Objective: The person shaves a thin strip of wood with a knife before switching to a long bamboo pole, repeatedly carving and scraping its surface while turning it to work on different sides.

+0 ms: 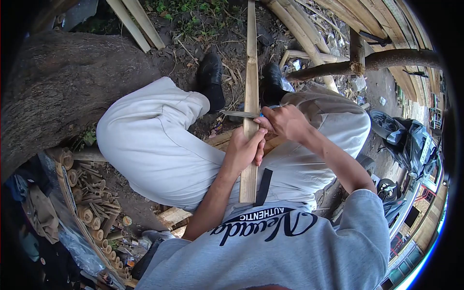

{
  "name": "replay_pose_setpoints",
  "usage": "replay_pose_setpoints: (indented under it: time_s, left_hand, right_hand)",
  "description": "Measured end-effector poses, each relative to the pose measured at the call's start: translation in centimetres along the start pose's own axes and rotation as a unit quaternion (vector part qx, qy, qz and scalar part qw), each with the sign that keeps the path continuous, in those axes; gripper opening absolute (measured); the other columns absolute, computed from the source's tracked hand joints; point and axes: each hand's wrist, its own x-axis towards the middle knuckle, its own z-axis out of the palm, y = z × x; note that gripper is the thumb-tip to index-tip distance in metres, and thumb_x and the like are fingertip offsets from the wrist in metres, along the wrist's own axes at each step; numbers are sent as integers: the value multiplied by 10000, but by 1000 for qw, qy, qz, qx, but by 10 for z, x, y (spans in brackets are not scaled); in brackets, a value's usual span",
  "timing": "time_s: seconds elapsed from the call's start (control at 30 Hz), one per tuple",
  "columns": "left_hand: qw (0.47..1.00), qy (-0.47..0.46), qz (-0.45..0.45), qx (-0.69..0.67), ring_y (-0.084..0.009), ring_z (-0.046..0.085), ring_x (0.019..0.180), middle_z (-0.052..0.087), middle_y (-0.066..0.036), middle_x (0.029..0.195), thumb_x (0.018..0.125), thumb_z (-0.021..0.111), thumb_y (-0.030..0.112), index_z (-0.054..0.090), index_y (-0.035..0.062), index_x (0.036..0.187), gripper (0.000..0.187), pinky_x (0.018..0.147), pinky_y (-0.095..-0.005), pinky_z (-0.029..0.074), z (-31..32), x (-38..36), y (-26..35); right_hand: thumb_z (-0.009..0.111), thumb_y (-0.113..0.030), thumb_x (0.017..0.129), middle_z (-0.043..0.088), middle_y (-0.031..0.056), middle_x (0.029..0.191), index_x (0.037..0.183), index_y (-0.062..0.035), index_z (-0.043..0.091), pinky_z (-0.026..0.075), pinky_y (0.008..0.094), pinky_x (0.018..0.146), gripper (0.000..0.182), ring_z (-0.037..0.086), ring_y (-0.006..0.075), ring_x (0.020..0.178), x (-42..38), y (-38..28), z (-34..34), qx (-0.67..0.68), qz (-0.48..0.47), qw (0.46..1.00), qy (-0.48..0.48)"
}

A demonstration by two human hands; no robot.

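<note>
A long, narrow bamboo strip [251, 87] runs from the top of the view down between the legs to the shirt hem. My left hand [245, 149] is closed around the strip near its lower part. Just above it, my right hand [285, 122] is closed on a knife, whose handle is mostly hidden and shows a bit of blue. The knife blade [239, 114] points left and lies across the strip. The thumbs of both hands are close together at the strip.
A thick trunk [72, 87] fills the upper left. Cut bamboo pieces [96, 212] lie at the lower left. Bamboo poles [299, 34] and a branch [396, 59] stand at the upper right. A motorcycle [406, 140] is at the right. Two black shoes [210, 79] rest on the soil.
</note>
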Motion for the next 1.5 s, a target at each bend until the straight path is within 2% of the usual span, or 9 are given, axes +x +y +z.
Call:
replay_pose_setpoints:
  time_s: [0.13, 0.37, 0.6, 0.7, 0.77, 1.1, 1.3, 1.37, 1.5]
  left_hand:
    - [1000, 5, -8, 15, -83, 474, 427, 515, -27, 698, 983, 581, 177, 574, -47, 1036, 231, 359, -272, 399, 0, -1, -4]
    - [1000, -1, -5, -3, -73, 466, 437, 509, -15, 693, 983, 589, 191, 570, -35, 1032, 232, 365, -259, 388, 0, 2, 8]
    - [1000, 5, 2, 25, -82, 489, 417, 509, -7, 672, 983, 596, 231, 538, 0, 907, 249, 348, -261, 384, -3, 4, 4]
    - [998, 5, 4, 54, -82, 491, 417, 506, -8, 674, 996, 577, 230, 529, 5, 911, 245, 345, -259, 384, 1, 4, 4]
    - [997, 2, 2, 76, -81, 492, 418, 503, -8, 677, 1004, 562, 227, 526, 7, 921, 238, 344, -257, 384, 3, 6, 3]
    - [998, 28, 10, 57, -74, 481, 422, 487, -23, 705, 1041, 487, 215, 532, -51, 1041, 270, 348, -254, 380, 3, 5, -4]
    - [999, 24, 12, 37, -64, 452, 429, 473, -13, 700, 1043, 490, 224, 530, -70, 1054, 297, 360, -249, 375, 0, 8, -5]
    - [999, 24, 11, 35, -62, 445, 429, 469, -10, 697, 1043, 491, 224, 528, -74, 1056, 301, 363, -248, 373, -2, 8, -5]
    - [999, 23, 17, 30, -60, 439, 434, 463, -5, 693, 1043, 487, 221, 526, -75, 1052, 298, 362, -250, 364, 0, 12, -2]
  right_hand:
    - [432, -505, 1018, 602, 168, 558, 824, -58, 619, 507, 476, 498, 522, 633, 404, 561, 29, 38, 5, -49, 70, 996, 22]
    - [409, -501, 1029, 607, 205, 583, 877, -50, 633, 516, 512, 556, 525, 637, 440, 624, 88, 117, -5, -32, 73, 993, 90]
    - [474, -426, 1025, 576, 216, 590, 834, -35, 604, 476, 498, 550, 454, 605, 431, 595, 39, 25, -18, 26, 97, 992, 73]
    - [493, -438, 1011, 574, 193, 575, 797, -45, 575, 479, 473, 525, 456, 605, 410, 567, 17, -1, -20, 42, 20, 998, 29]
    - [509, -456, 998, 589, 136, 534, 783, -69, 599, 483, 419, 473, 452, 625, 338, 510, 9, -6, -11, -16, -3, 999, 33]
    - [481, -499, 998, 582, 133, 517, 777, -70, 593, 485, 411, 448, 495, 620, 338, 485, 26, 21, 11, -53, -26, 997, 46]
    - [426, -529, 1011, 611, 151, 551, 876, -68, 628, 510, 448, 487, 521, 645, 371, 544, 64, 69, 20, -68, -44, 996, 46]
    - [411, -535, 1013, 621, 165, 573, 922, -70, 636, 520, 461, 521, 525, 651, 383, 574, 67, 69, 20, -77, -5, 997, 10]
    - [399, -536, 1017, 630, 170, 593, 971, -66, 629, 525, 468, 541, 525, 658, 391, 599, 72, 86, 28, -66, -32, 995, 62]
